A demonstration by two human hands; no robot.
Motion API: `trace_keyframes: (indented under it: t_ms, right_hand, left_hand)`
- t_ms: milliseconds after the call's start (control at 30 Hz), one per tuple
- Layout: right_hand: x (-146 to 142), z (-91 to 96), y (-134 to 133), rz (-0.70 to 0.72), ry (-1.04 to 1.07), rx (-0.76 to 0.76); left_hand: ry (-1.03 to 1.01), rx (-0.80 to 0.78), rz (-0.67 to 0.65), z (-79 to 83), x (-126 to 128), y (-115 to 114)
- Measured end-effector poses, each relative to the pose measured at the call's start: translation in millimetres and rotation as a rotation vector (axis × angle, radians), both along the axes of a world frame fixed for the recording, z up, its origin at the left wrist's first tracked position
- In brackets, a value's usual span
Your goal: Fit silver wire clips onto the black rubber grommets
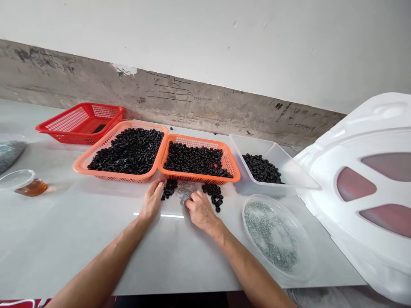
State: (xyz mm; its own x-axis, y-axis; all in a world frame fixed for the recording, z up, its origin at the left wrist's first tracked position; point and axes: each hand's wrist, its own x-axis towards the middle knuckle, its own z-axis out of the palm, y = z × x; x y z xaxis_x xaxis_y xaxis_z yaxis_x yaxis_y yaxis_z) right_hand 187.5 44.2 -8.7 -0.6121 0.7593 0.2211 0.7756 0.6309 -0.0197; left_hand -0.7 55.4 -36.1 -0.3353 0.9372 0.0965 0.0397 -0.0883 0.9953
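My left hand (152,200) rests on the table beside a small heap of black rings (169,188). Its fingers are curled towards the thumb, and what is between them, if anything, is hidden. My right hand (201,209) is closed in a pinch at the edge of a loose pile of tiny shiny clear or metallic pieces (188,188). Whatever its fingertips hold is too small to make out. Another group of black rings (215,194) lies just beyond the right hand. Behind both hands stands an orange basket (199,176) partly filled with more black rings.
A larger peach basket (111,174) full of black pieces and a red basket (73,136) stand left. Rightward are a clear bin (257,184) with black pieces, a round tray (306,239) of shiny bits and a white plastic panel (346,145). A cup (32,187) holds amber liquid.
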Motion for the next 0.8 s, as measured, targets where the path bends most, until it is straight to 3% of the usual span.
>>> trace_keyframes:
  t_ms: [100, 200, 367, 433, 533, 700, 800]
  right_hand:
    - [4, -7.4, 3, -0.01, 0.086, 0.003]
    - [17, -11.1, 5, -0.045, 0.302, 0.025]
    - [52, -2.4, 16, -0.204, 0.583, 0.135]
    - [65, 4.1, 21, -0.289, 0.613, 0.167]
    - [77, 14.5, 23, -0.389, 0.552, 0.126]
    - [84, 33.8, 7, -0.506, 0.181, -0.195]
    - [87, 43.2, -2, -0.526, 0.071, -0.313]
  left_hand:
    - [0.174, 0.059, -0.007, 8.5, 1, -8]
    - [0.347, 0.143, -0.112, 17.6, 5, -19]
    - [1.021, 0.322, -0.322, 18.8, 16, -32]
    - [1.156, 0.31, -0.357, 15.4, 19, -32]
    - [1.218, 0.28, -0.398, 11.0, 22, -31]
    - [1.15, 0.306, -0.456, 9.1, 23, -28]
    - [1.146, 0.28, -0.446, 10.0, 23, -30]
